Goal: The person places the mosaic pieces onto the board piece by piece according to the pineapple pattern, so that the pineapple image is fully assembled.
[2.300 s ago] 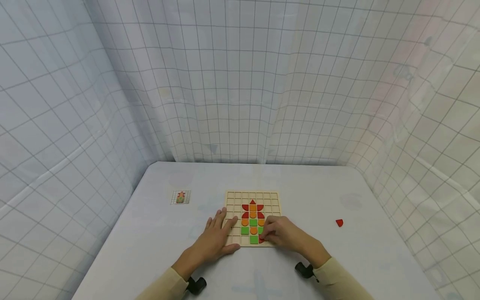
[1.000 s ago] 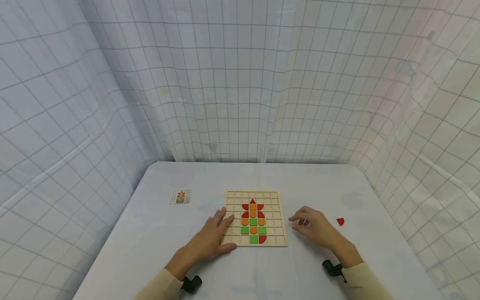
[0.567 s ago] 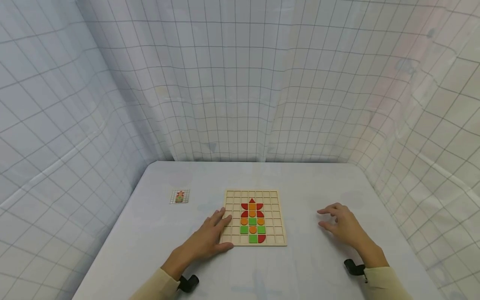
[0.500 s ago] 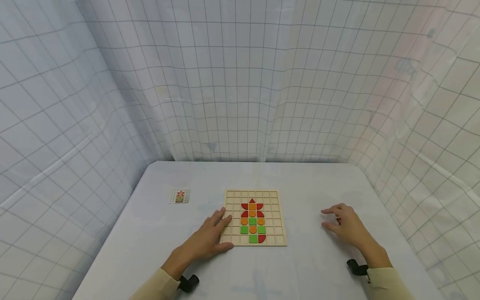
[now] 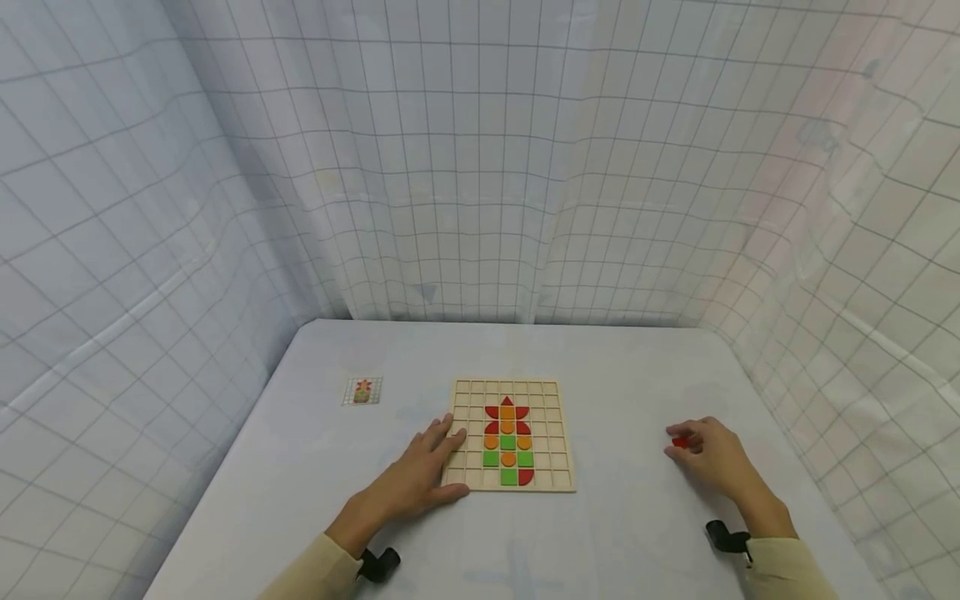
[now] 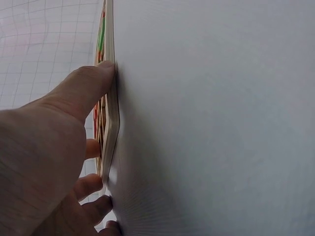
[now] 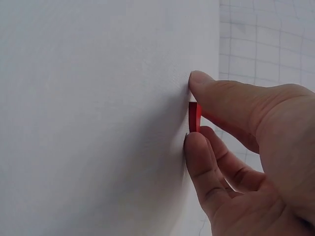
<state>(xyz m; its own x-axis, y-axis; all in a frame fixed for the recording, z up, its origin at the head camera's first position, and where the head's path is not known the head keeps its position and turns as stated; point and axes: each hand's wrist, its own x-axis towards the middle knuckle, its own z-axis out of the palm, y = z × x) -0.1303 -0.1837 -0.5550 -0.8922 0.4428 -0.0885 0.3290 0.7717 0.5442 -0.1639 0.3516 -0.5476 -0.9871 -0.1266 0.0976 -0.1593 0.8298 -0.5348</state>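
A wooden grid board (image 5: 551, 425) holds red, orange and green tiles set in a figure near its middle. My left hand (image 5: 415, 475) rests on the board's left edge, fingers spread. In the left wrist view its thumb (image 6: 88, 86) touches the board's rim (image 6: 113, 113). Off to the right, my right hand (image 5: 716, 457) has thumb and fingertips around a red quarter-circle tile (image 5: 680, 442) on the table. The right wrist view shows this red tile (image 7: 194, 117) edge-on between thumb and curled fingers (image 7: 199, 152); part of it is hidden.
A small pattern card (image 5: 362, 391) with a similar figure lies left of the board. White table (image 5: 615, 367) surrounds these things. Grid-lined curtains (image 5: 480, 167) enclose it at the back and sides. A black wrist camera (image 5: 726, 537) sits under the right wrist.
My right hand let go of a red tile at the board's lower row and moved right to the loose red tile, fingers closing round it. My left hand stayed at the board's left edge.
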